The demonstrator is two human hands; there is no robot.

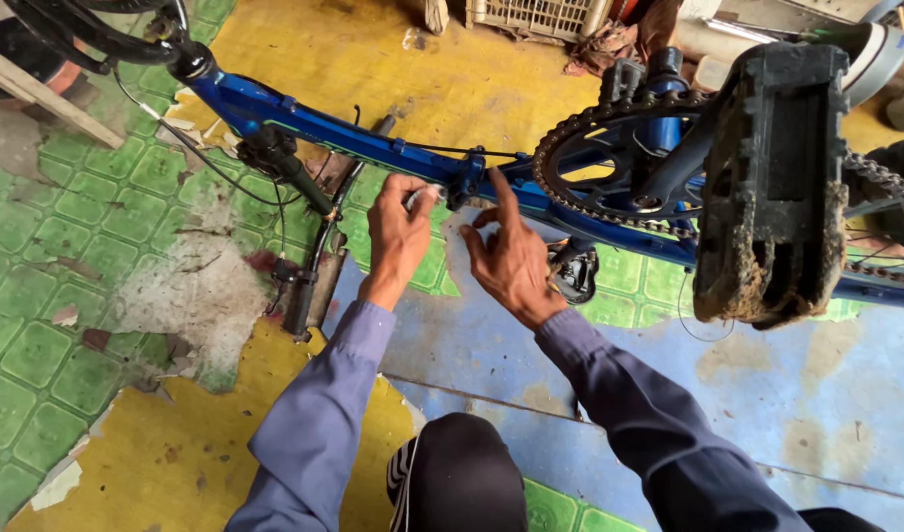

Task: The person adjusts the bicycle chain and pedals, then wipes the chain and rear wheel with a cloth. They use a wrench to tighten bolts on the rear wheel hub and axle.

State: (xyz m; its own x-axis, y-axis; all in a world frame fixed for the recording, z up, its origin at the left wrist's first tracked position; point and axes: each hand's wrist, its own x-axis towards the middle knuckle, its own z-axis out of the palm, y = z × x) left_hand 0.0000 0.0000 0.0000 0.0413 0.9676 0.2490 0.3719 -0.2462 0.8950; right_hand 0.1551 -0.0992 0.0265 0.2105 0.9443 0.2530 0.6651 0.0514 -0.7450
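Left hand [398, 236], frame centre: fingers curled, pinching small silvery part [419, 197] against blue bicycle frame [304, 128]; kind of part not discernible. Right hand [511, 258], just right of it: loose, grasping nothing, index finger raised, tip touching frame underside. Frame running from upper left to right edge. Chainring [610, 163] with chain right of hands, upper centre-right. Muddy black pedal [772, 187] close to camera, right. Second pedal [575, 271] just beside right hand. Worn green, yellow and blue floor [78, 246] beneath.
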